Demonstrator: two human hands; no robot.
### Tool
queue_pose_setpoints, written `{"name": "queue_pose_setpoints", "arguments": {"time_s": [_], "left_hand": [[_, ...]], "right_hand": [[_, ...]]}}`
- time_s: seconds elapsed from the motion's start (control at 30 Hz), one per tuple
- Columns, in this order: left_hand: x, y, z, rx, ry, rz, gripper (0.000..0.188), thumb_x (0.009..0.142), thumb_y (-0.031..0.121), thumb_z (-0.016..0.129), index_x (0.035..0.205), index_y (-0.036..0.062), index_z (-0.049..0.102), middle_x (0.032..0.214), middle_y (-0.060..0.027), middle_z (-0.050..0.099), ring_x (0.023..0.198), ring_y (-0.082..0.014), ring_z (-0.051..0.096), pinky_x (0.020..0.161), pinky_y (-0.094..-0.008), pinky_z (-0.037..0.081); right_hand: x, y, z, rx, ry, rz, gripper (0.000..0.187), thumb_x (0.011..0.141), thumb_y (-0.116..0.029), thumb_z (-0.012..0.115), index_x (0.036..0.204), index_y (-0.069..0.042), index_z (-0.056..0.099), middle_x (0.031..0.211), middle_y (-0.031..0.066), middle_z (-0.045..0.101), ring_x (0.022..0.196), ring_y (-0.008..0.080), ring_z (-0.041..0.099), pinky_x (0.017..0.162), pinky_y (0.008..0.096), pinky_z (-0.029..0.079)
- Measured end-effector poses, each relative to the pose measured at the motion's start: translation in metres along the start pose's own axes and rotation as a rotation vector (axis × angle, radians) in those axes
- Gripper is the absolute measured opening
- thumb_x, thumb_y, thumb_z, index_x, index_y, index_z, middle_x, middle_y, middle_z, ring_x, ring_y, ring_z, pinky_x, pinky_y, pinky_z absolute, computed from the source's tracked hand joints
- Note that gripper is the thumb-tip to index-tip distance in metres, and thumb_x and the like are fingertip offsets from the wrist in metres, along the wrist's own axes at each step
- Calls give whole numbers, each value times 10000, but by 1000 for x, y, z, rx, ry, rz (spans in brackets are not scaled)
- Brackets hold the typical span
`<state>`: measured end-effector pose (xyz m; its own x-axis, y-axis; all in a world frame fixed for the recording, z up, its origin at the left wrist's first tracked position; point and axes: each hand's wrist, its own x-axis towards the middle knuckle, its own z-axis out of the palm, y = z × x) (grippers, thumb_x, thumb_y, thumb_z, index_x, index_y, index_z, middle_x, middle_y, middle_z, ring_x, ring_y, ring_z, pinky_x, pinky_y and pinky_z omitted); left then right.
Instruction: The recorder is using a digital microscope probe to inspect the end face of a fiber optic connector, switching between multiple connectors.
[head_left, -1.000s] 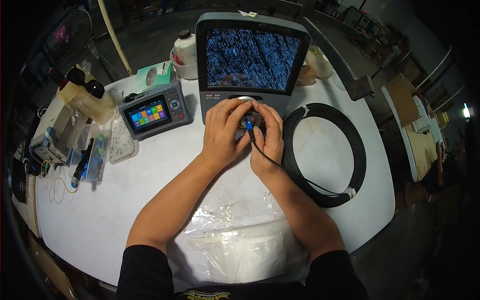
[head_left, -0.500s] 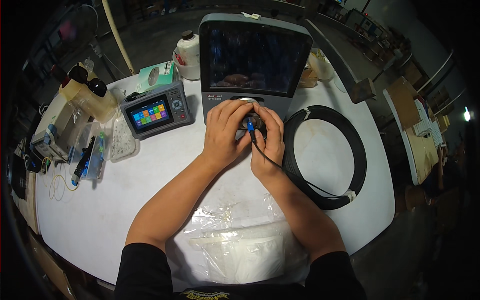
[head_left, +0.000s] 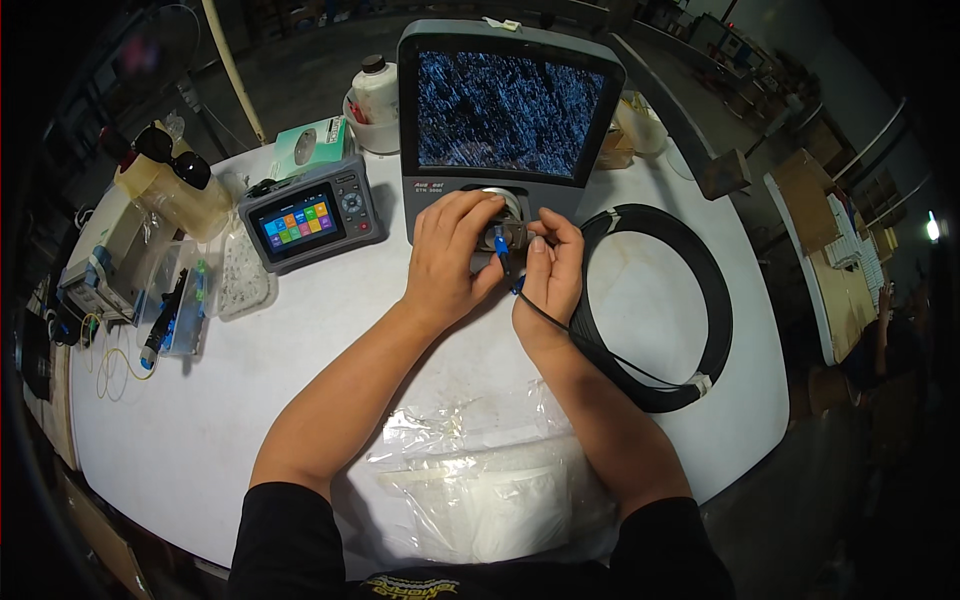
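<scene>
A grey bench unit with a screen (head_left: 505, 110) stands before me, showing a speckled blue-black picture. In its lower recess sits a round metal part (head_left: 503, 200). A blue fibre connector (head_left: 501, 243) points up into the small metal holder there, its black cable (head_left: 545, 318) trailing down to the right. My left hand (head_left: 447, 245) curls around the holder's left side, fingertips on the round metal part. At the holder's right side is my right hand (head_left: 552, 265), thumb and fingers bent together; what they pinch is hidden. A small blue piece (head_left: 517, 285) shows beside this hand.
A coil of black cable (head_left: 715, 300) lies right of my forearm. Left are a handheld tester (head_left: 312, 220), a clear tray (head_left: 185, 335), sunglasses (head_left: 172, 158) on a yellowish container, and a white bottle (head_left: 376, 92). Clear plastic bags (head_left: 490, 490) lie in front of me.
The screen has gone from dark to a speckled blue-black picture. My right hand has shifted slightly right and down, away from the top of the round metal part, uncovering the holder.
</scene>
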<state>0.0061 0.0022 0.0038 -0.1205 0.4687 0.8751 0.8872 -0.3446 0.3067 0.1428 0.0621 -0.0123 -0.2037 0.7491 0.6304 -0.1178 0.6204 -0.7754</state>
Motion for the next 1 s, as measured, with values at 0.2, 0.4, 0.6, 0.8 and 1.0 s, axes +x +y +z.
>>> {"name": "queue_pose_setpoints", "arguments": {"time_s": [0.2, 0.4, 0.6, 0.8, 1.0], "left_hand": [[-3, -1, 4, -23, 0, -17, 746, 679, 69, 808, 1394, 66, 596, 1382, -134, 620, 1304, -367, 565, 1099, -483, 411], [-1, -4, 2, 23, -8, -69, 788, 666, 85, 810, 1419, 78, 580, 1354, -120, 625, 1232, -348, 581, 1040, -464, 418], [-3, -2, 4, 22, -7, -80, 770, 670, 89, 809, 1407, 77, 587, 1351, -113, 629, 1230, -342, 582, 1030, -460, 421], [-1, -3, 3, 36, -9, -74, 729, 672, 81, 809, 1372, 75, 608, 1355, -108, 627, 1233, -343, 579, 1032, -463, 424], [-2, -1, 4, 31, -16, -90, 714, 680, 86, 808, 1366, 75, 612, 1354, -107, 631, 1228, -344, 582, 1031, -462, 426]], "right_hand": [[0, 8, 0, 44, 23, 53, 258, 1108, -77, 516, 1321, 38, 605, 1155, 138, 665, 999, 167, 657, 918, 312, 537], [2, 7, 5, 38, 62, 43, 245, 1116, -110, 543, 1303, 28, 623, 1105, 119, 692, 965, 155, 662, 897, 308, 540], [3, 6, 2, 6, 46, 24, 241, 1118, -121, 552, 1300, 15, 633, 1107, 111, 703, 964, 157, 670, 884, 304, 541], [3, 5, 4, -25, 63, 51, 242, 1119, -130, 557, 1301, 11, 632, 1129, 123, 721, 977, 175, 690, 871, 315, 552], [4, 5, 2, -53, 51, 25, 240, 1117, -130, 559, 1295, 12, 635, 1137, 144, 729, 995, 212, 706, 885, 346, 562]]}}
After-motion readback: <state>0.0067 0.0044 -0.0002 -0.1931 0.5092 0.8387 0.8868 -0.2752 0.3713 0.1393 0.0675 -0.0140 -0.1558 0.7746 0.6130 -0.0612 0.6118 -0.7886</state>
